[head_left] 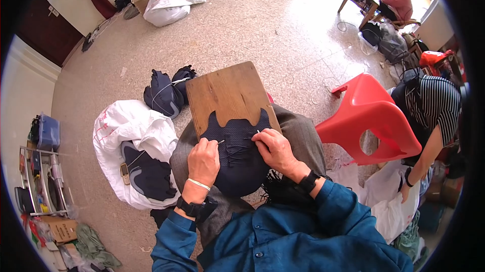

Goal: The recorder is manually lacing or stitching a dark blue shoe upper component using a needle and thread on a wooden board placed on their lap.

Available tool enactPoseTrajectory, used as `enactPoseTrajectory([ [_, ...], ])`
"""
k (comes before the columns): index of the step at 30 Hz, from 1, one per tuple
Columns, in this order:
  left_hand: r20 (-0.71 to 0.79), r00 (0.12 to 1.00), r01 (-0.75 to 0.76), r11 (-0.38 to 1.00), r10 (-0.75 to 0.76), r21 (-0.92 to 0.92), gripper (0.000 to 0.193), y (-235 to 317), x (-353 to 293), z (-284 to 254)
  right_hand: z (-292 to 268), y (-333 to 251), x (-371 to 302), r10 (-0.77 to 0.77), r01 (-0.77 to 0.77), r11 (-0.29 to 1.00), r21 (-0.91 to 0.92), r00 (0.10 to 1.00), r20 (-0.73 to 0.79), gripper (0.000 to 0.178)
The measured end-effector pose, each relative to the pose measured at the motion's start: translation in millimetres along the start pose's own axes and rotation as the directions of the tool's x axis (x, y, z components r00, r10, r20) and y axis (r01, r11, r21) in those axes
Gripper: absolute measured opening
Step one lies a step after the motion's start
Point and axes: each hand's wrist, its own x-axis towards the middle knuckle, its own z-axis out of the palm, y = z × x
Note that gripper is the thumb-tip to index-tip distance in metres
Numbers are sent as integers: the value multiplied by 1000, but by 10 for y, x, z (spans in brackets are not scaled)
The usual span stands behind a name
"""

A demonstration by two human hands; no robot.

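A dark navy mesh shoe upper [237, 143] lies flat on a brown wooden board [225, 90] across my lap. My left hand [204, 161] pinches a thin needle-like tool at the upper's left side, beside the dark lacing. At the lacing's right side, my right hand [273, 148] presses on the fabric and grips a small light tip between its fingers. Dark thread crosses the middle of the upper. Both wrists wear black bands.
A white sack [129, 130] with more dark uppers and a small phone sits at my left. Two dark uppers [166, 92] lie on the floor behind it. A red plastic stool [371, 120] and a person in a striped top [429, 110] are at my right. Shelves stand far left.
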Motion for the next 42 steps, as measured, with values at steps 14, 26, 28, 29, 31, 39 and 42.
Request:
enactPoseTrajectory([
  [14,214,921,-370,904,326,216,5,-27,226,-95,-16,-3,5,4,-4,1000,-14,1000,-4,8],
  [26,167,972,-177,982,164,62,5,-38,228,-47,219,-133,174,-95,100,994,-33,988,125,43],
  [28,186,976,-132,988,115,82,6,-7,250,-46,250,-135,165,-77,81,996,-28,991,112,44],
  [29,202,977,-96,991,75,98,7,5,279,-43,249,-136,173,-66,72,997,-38,990,125,45],
  [31,225,972,-101,988,72,120,8,4,319,-47,249,-135,186,-53,60,997,-51,989,136,46],
  [39,171,958,-217,972,231,-94,1,-112,387,-18,268,-88,145,-80,87,995,-46,987,140,52],
  [42,28,955,-288,946,295,-147,4,-86,358,65,275,-87,149,-102,109,992,-59,989,111,52],
])
